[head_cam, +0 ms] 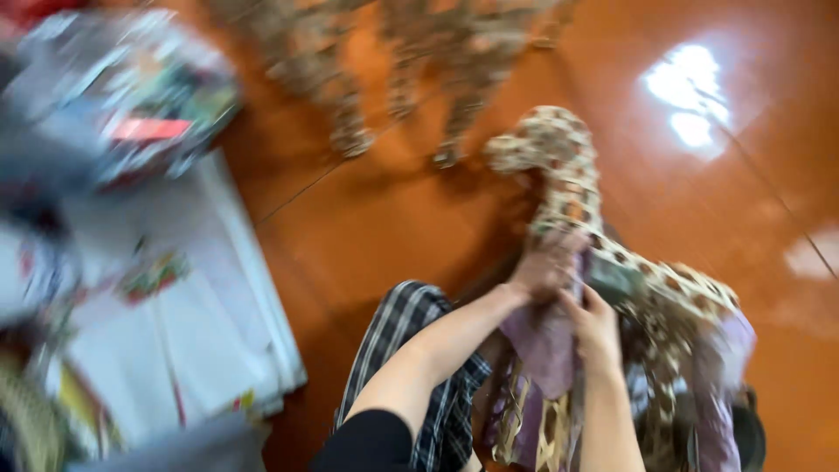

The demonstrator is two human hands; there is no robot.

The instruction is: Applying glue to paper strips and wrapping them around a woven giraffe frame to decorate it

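Nearest the camera, at 6 o'clock, a dark sleeve (367, 441) covers the upper part of the left forearm, which runs up toward 1 o'clock across a leg in black-and-white plaid cloth (406, 341).

Left hand (546, 262): positioned just right of frame centre, fingers curled and clenched around the neck of a giraffe-patterned soft toy (568, 188). The grip sits where the neck meets a mauve cloth (544, 341).

Right hand (596, 328): positioned just below and to the right of the left hand, at about 5 o'clock from centre. Its fingers pinch the upper edge of the mauve cloth, close against the toy's body. The two hands are nearly touching.

Toy location: the spotted body lies on the lap at 4 o'clock; the neck rises toward 12 o'clock and ends in a head that droops to the left (motion blur softens all detail).

At 9 o'clock, on the orange floor (384, 227), lies a stack of white printed sheets (183, 315). Beyond it, at 10 o'clock, sits a blurred clear package with colourful contents (131, 96).

Farthest, at 12 o'clock, hang or stand several more spotted shapes (411, 61); what they are cannot be told. A bright light reflection (690, 96) marks the floor at 2 o'clock.
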